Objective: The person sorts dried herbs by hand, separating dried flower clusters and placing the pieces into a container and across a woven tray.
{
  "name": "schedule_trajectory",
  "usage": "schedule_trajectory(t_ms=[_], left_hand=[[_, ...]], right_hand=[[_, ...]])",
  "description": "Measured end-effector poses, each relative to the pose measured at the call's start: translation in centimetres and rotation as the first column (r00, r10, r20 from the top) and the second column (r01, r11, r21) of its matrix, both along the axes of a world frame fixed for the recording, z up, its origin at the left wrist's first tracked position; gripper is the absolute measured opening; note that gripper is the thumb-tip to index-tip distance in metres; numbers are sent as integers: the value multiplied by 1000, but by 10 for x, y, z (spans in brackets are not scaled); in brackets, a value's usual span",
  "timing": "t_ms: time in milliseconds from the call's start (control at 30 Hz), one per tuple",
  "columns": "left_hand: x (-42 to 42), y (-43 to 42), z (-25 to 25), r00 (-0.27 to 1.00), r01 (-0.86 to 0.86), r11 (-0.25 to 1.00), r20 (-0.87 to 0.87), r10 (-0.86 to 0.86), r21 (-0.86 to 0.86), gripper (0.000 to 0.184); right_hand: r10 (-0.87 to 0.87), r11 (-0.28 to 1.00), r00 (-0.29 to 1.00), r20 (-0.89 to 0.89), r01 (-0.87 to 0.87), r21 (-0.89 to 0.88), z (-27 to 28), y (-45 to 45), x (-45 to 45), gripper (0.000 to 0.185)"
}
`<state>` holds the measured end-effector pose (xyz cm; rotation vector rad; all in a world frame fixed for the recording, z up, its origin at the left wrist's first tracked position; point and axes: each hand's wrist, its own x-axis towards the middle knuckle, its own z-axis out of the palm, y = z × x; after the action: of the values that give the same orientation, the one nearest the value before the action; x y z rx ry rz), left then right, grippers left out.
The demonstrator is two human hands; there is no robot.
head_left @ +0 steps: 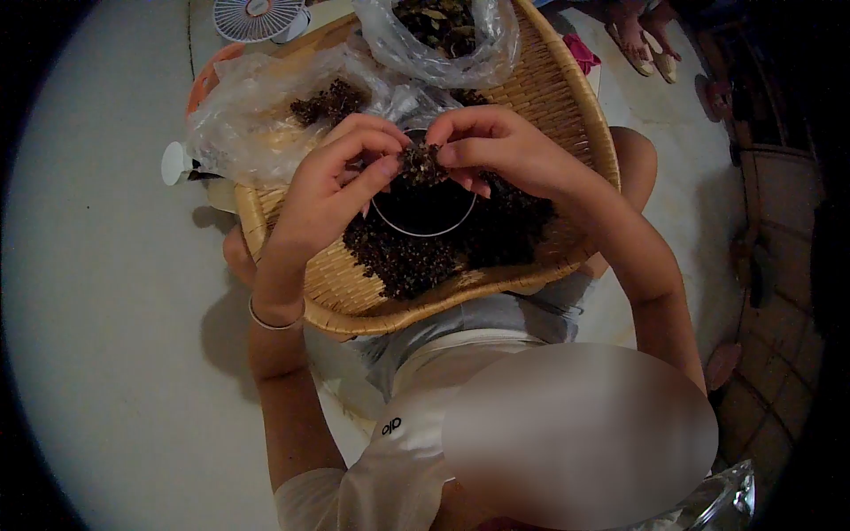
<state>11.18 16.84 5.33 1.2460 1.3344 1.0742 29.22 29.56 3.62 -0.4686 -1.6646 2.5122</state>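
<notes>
Between my two hands is a small clump of dark, dried plant material (423,165). My left hand (341,177) pinches its left side with thumb and fingers, and my right hand (482,146) pinches its right side. Directly under the clump stands a round container with a thin pale rim (427,234); its inside is dark and its contents cannot be made out. Around the container, loose dark plant bits (398,265) lie heaped on a woven bamboo tray (332,296) that rests over my lap.
A clear plastic bag (239,133) with a dark clump lies at the tray's upper left. Another bag (491,53) holds leafy material at the top. Beyond the tray are a white fan (257,18), a white cup-like object (175,164) and a person's feet (633,40).
</notes>
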Motion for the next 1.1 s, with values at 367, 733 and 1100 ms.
schedule_trajectory(t_ms=[367, 733, 1100], left_hand=[[2, 0, 0, 1000, 2, 1000, -20, -2, 4, 11], [-3, -1, -5, 996, -56, 998, 74, 56, -4, 11], [-2, -1, -3, 998, -39, 999, 46, 40, -15, 12]], right_hand=[[-17, 1000, 999, 28, 17, -2, -4, 0, 0, 15], [44, 973, 999, 2, -43, -227, -4, 5, 0, 23], [2, 993, 1000, -16, -4, -115, -5, 0, -1, 15]])
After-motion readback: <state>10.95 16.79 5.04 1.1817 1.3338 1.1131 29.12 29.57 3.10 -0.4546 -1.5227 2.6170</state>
